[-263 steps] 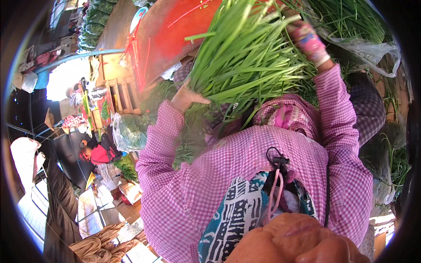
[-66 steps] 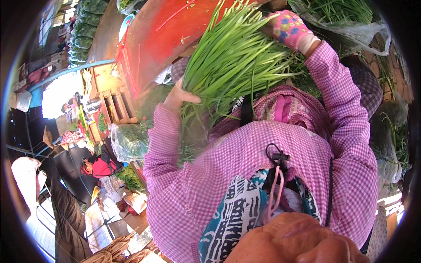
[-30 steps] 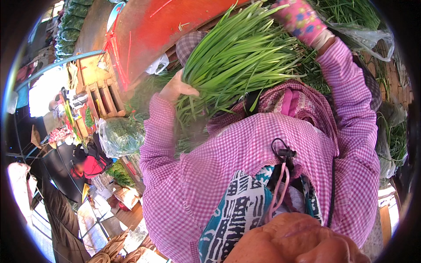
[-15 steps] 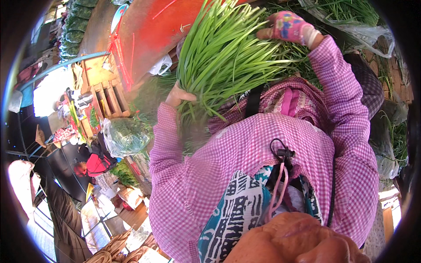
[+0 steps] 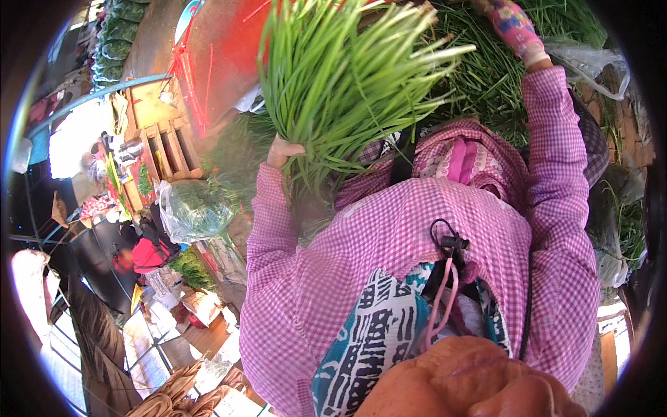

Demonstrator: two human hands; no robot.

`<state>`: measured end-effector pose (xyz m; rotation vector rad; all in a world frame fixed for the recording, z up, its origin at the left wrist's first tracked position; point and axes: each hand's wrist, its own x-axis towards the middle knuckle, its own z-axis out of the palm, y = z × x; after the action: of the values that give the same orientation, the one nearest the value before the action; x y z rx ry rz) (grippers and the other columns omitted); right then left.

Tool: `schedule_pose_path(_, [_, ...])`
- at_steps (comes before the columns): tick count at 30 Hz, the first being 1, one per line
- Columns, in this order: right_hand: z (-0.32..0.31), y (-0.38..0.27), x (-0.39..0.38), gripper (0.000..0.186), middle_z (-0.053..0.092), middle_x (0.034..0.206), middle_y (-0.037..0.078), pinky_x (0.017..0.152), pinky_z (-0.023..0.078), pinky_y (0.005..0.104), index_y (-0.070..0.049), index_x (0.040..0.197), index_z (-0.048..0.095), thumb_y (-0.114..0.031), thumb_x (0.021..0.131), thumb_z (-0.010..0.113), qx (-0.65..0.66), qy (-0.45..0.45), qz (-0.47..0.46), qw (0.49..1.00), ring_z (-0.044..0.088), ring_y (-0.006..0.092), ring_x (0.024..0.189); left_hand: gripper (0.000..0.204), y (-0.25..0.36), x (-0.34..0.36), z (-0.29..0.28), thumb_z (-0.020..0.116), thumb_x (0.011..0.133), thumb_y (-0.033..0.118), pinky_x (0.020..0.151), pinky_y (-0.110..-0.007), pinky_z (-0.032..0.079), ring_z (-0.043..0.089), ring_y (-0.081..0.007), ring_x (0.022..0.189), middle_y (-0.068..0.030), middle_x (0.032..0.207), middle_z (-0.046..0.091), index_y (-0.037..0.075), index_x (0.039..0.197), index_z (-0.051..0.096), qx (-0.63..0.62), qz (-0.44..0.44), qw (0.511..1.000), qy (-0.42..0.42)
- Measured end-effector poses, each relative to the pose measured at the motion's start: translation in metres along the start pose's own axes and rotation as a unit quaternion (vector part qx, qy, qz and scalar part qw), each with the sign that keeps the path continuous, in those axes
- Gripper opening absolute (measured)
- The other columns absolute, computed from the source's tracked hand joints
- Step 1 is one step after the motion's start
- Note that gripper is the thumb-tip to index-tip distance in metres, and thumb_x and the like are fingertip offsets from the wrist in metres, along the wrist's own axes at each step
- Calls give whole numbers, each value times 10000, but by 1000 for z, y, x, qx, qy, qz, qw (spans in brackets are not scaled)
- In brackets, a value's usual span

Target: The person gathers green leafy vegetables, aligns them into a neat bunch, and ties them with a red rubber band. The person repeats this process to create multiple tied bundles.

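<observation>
My left hand point(image 5: 284, 151) is closed round a large bunch of green chives point(image 5: 340, 87), with the thumb lying across the stalks. The pale cut ends fan out toward the upper right. Well apart from the bunch, my right hand point(image 5: 513, 29), in a pink floral glove, reaches out over a heap of loose chives point(image 5: 479, 90). Its fingertips run off the upper edge, so what they do is hidden. A red-topped table point(image 5: 236, 28) lies behind the bunch.
Red ties point(image 5: 186, 73) hang at the table's left side. A wooden crate point(image 5: 170, 149) and a clear bag of greens point(image 5: 198, 214) stand at left. Clear plastic sheeting point(image 5: 604, 69) lies right of my right hand. More bagged greens point(image 5: 629, 229) sit at far right.
My right hand has left the cut ends of the bunch and moved up and right over the heap. The bunch has shifted slightly left and up in my left hand.
</observation>
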<state>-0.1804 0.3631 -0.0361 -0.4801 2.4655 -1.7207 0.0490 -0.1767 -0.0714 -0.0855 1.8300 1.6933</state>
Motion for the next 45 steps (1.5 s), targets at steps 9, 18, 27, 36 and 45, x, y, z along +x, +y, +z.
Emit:
schedule_pose_path(9, [65, 18, -26, 344, 759, 1039, 106, 835, 568, 333, 0, 1185, 693, -240, 942, 732, 51, -206, -12, 977, 715, 156, 938, 455, -13, -13, 15, 757, 866, 141, 891, -415, 583, 723, -284, 976, -160, 1147, 737, -6, 1286, 658, -57, 100, 993, 28])
schedule_pose_path(18, [8, 24, -9, 193, 742, 936, 102, 765, 543, 376, -70, 1009, 743, -217, 913, 663, 69, 27, -105, 992, 698, 243, 890, 465, -33, -35, 20, 763, 857, 140, 883, -411, 582, 722, -279, 970, -158, 1147, 736, -6, 1285, 656, -59, 105, 991, 60])
schedule_pose_path(27, [103, 31, -41, 520, 722, 1102, 243, 878, 553, 442, -117, 1424, 574, -177, 908, 584, -269, -159, 77, 947, 705, 388, 1023, 474, -34, -45, 23, 770, 849, 138, 874, -407, 581, 721, -275, 964, -156, 1148, 734, -6, 1285, 655, -55, 96, 991, 71])
schedule_pose_path(36, [1, 76, -26, 267, 649, 787, -2, 614, 493, 261, -129, 1216, 710, -278, 1047, 567, -17, -38, 226, 973, 599, 79, 675, 483, -40, -45, 22, 776, 840, 136, 866, -402, 581, 720, -271, 958, -155, 1149, 733, -6, 1285, 653, -59, 97, 991, 77])
schedule_pose_path(45, [72, -24, -26, 954, 653, 1368, 183, 1108, 457, 356, -27, 1408, 601, -747, 790, 690, -143, -220, 95, 960, 636, 300, 1254, 493, -38, -32, 20, 782, 831, 135, 857, -398, 580, 718, -267, 951, -153, 1149, 732, -6, 1285, 652, -58, 93, 991, 71])
